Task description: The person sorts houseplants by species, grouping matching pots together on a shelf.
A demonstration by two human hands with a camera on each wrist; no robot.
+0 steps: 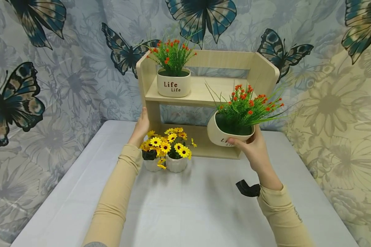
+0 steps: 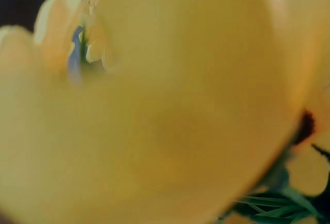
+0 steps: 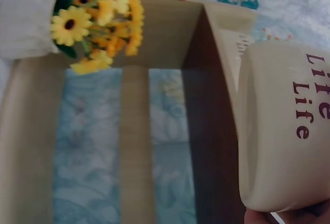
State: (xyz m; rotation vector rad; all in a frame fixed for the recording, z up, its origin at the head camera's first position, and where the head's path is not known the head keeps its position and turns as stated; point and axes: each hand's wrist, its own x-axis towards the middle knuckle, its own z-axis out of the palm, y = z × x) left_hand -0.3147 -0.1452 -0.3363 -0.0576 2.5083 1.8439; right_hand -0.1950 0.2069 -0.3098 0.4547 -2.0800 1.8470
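Observation:
My right hand (image 1: 256, 154) grips a white oval flowerpot (image 1: 217, 132) lettered "Life", thumb on its front, in the head view. Red-flowered artificial grass (image 1: 247, 106) fills this pot, which is tilted and raised in front of the wooden shelf (image 1: 204, 99). In the right wrist view the held pot (image 3: 283, 131) shows sideways, with fingertips under its edge. My left hand (image 1: 140, 127) rests against the outer left side of the shelf, its fingers partly hidden. A matching potted plant (image 1: 174, 82) stands on the upper board, at the left.
Two small white pots of yellow daisies (image 1: 177, 163) stand on the white-covered table (image 1: 185, 209), before the shelf's lower left. Blurred yellow petals (image 2: 154, 121) fill most of the left wrist view. A butterfly-patterned backdrop (image 1: 74, 82) surrounds the table.

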